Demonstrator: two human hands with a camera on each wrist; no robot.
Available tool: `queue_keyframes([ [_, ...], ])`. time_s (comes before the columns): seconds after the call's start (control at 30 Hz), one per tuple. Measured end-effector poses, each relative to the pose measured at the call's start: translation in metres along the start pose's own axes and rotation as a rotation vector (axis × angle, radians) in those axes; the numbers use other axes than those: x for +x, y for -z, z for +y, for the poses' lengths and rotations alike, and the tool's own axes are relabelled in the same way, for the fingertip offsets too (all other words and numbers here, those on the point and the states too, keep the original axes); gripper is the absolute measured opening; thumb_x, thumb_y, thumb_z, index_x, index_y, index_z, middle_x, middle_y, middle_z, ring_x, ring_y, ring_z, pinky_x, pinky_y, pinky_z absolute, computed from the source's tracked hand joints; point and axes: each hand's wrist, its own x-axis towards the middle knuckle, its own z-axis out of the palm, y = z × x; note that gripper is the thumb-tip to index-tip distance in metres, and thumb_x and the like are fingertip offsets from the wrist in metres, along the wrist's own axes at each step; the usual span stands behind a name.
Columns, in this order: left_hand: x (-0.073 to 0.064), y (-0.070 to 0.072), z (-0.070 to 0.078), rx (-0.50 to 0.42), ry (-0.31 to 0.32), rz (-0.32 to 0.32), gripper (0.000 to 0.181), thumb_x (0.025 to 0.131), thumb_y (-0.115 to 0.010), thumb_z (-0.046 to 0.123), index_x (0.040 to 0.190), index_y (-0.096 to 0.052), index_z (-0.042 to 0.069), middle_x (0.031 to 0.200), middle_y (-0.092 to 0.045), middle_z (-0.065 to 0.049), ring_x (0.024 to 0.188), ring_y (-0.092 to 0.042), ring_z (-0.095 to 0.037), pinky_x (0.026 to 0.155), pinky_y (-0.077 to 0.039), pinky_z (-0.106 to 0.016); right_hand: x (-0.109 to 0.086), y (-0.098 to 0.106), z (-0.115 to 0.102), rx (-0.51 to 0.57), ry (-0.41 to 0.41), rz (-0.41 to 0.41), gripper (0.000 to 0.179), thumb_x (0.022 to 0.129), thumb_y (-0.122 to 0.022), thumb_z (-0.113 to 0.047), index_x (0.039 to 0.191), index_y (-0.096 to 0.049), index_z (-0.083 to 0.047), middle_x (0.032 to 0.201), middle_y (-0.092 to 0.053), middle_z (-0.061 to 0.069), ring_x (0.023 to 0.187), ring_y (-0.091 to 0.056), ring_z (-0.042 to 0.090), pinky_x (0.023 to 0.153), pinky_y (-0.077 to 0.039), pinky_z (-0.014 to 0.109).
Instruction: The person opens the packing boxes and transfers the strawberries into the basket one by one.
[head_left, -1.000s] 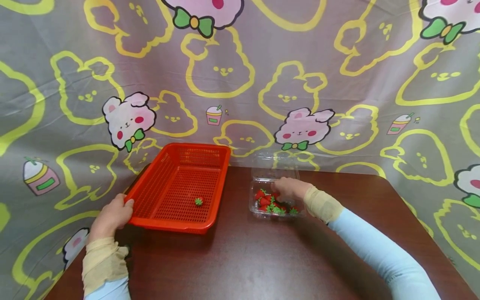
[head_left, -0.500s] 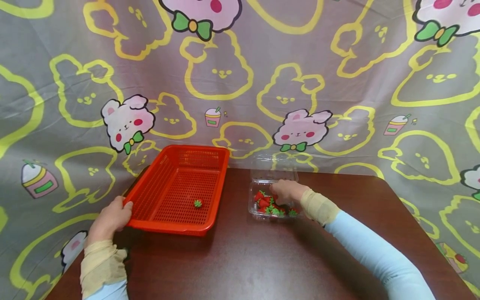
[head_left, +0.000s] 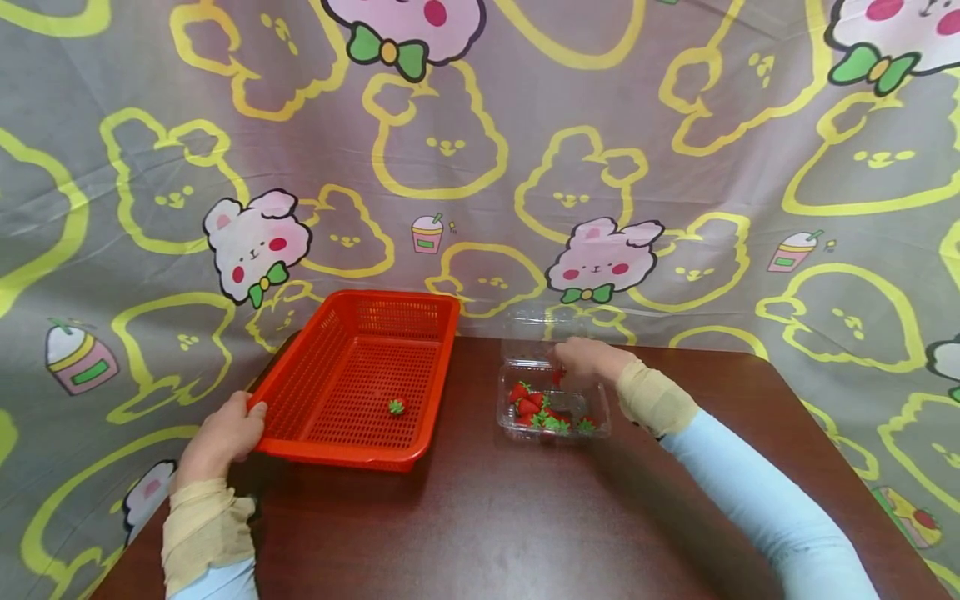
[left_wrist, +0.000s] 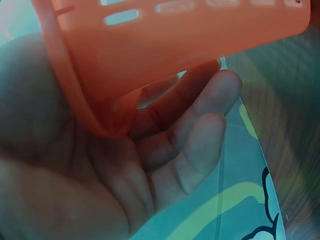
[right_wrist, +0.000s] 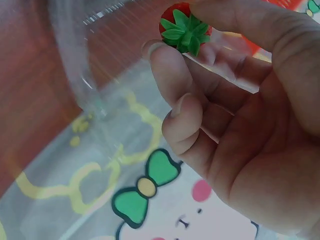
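Observation:
My left hand (head_left: 225, 433) grips the near left corner of a red perforated plastic basket (head_left: 442, 367); in the left wrist view the fingers (left_wrist: 200, 145) curl under its rim. One strawberry (head_left: 397, 406) with a green leafy top lies on the basket floor. Just above the clear plastic box (head_left: 504, 421), my right hand (head_left: 592, 362) pinches a strawberry (right_wrist: 186, 30) between thumb and fingertips, its green leaves showing in the right wrist view. Several more strawberries (head_left: 528, 407) are heaped in the left and front of that box.
The box's clear lid (head_left: 525, 333) stands open at the back, close to the patterned cloth (head_left: 480, 167) that hangs behind the table. Dark brown wood (head_left: 480, 517) shows between the basket and the box and along the front.
My right hand has lifted up out of the box with a strawberry in its fingers, baring part of the box floor. The left hand and the basket have stayed in place.

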Motion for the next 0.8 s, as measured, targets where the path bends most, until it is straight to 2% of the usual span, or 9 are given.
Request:
queue_keyframes([
  [0.13,-0.002,0.001,0.001,-0.007,-0.011,0.007,0.045,0.104,-0.032,0.024,0.128,-0.032,-0.015,0.091,-0.053,-0.024,0.068,-0.055,-0.026,0.058,-0.044,-0.032,0.002,0.017,-0.003,0.001,0.049,0.03,0.015,0.079,-0.073,-0.007,0.092,-0.067,-0.007,0.084,-0.067,0.005,0.074,-0.059,0.018,0.067,-0.052,0.036],
  [0.27,-0.002,0.001,0.001,-0.001,-0.008,0.002,0.046,0.104,-0.032,0.024,0.129,-0.031,-0.014,0.093,-0.054,-0.025,0.069,-0.056,-0.027,0.06,-0.045,-0.034,0.007,0.032,-0.011,0.0,0.121,0.054,0.014,0.078,-0.072,-0.006,0.089,-0.065,-0.006,0.079,-0.063,0.006,0.069,-0.054,0.017,0.062,-0.047,0.034],
  [0.33,-0.002,0.001,0.001,0.002,-0.003,0.0,0.047,0.104,-0.033,0.024,0.129,-0.031,-0.015,0.095,-0.054,-0.026,0.07,-0.057,-0.027,0.061,-0.046,-0.035,0.01,0.039,-0.017,-0.013,0.142,0.076,0.015,0.079,-0.073,-0.008,0.092,-0.066,-0.008,0.082,-0.064,0.003,0.071,-0.055,0.016,0.064,-0.048,0.031],
  [0.47,-0.003,0.0,-0.001,0.001,0.006,0.005,0.047,0.104,-0.032,0.024,0.129,-0.031,-0.015,0.093,-0.054,-0.026,0.068,-0.057,-0.027,0.06,-0.045,-0.034,0.016,0.053,-0.033,0.033,0.117,0.072,0.015,0.083,-0.072,-0.013,0.098,-0.067,-0.013,0.085,-0.066,0.002,0.073,-0.058,0.017,0.065,-0.05,0.031],
  [0.6,-0.004,-0.001,-0.001,0.0,0.004,0.016,0.047,0.103,-0.032,0.024,0.129,-0.031,-0.015,0.092,-0.054,-0.025,0.065,-0.056,-0.025,0.058,-0.044,-0.033,0.024,0.064,-0.047,0.09,0.117,0.05,0.016,0.084,-0.069,-0.013,0.1,-0.067,-0.012,0.084,-0.065,0.002,0.072,-0.057,0.018,0.065,-0.049,0.03],
  [0.8,-0.002,-0.001,0.003,0.005,0.008,0.016,0.048,0.103,-0.033,0.025,0.131,-0.031,-0.014,0.099,-0.054,-0.029,0.068,-0.057,-0.027,0.059,-0.046,-0.035,0.045,0.076,-0.057,-0.003,0.217,0.098,0.019,0.081,-0.069,-0.016,0.098,-0.068,-0.009,0.087,-0.069,0.005,0.079,-0.063,0.022,0.073,-0.053,0.034],
])
